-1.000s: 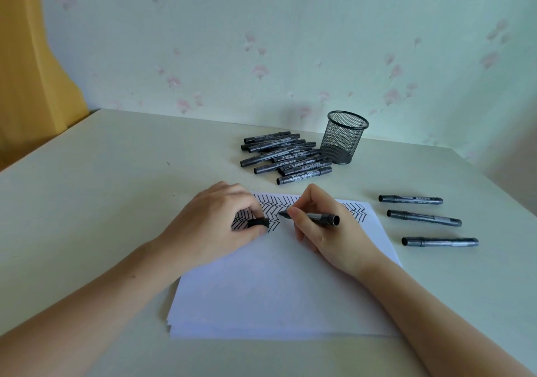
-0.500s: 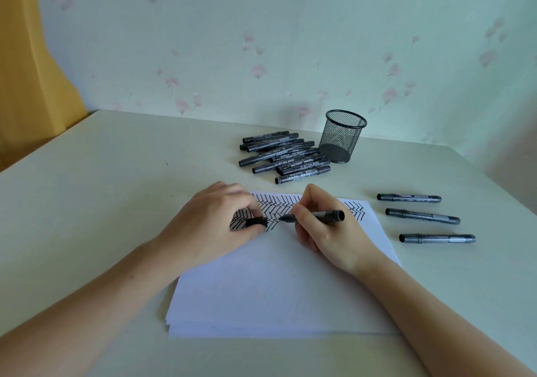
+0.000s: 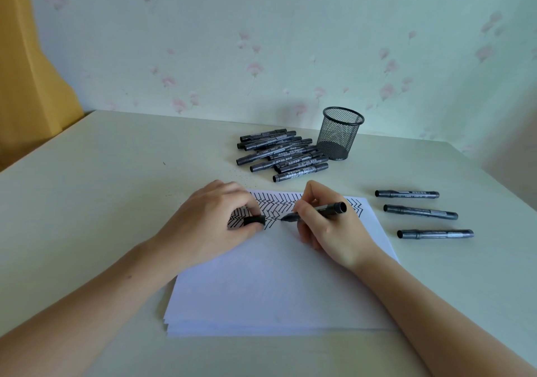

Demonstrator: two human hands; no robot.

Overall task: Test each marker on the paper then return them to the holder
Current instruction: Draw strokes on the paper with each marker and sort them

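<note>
A stack of white paper (image 3: 276,289) lies in front of me, its far strip covered with black zigzag lines. My right hand (image 3: 328,231) grips an uncapped black marker (image 3: 322,210), tip pointing left and touching the paper near the zigzags. My left hand (image 3: 212,225) rests on the paper and pinches the marker's black cap (image 3: 254,220). A black mesh holder (image 3: 338,136) stands upright at the back with nothing visible inside. Beside it on the left lies a pile of several capped markers (image 3: 283,154). Three capped markers (image 3: 420,212) lie apart to the right of the paper.
The pale table (image 3: 101,187) ends at a flowered wall behind the holder. An orange curtain (image 3: 26,71) hangs at the far left. Small dark specks dot the table left of the marker pile.
The marker in my right hand has tilted flatter, with its tip drawn slightly right along the paper. The left hand with the cap has stayed put.
</note>
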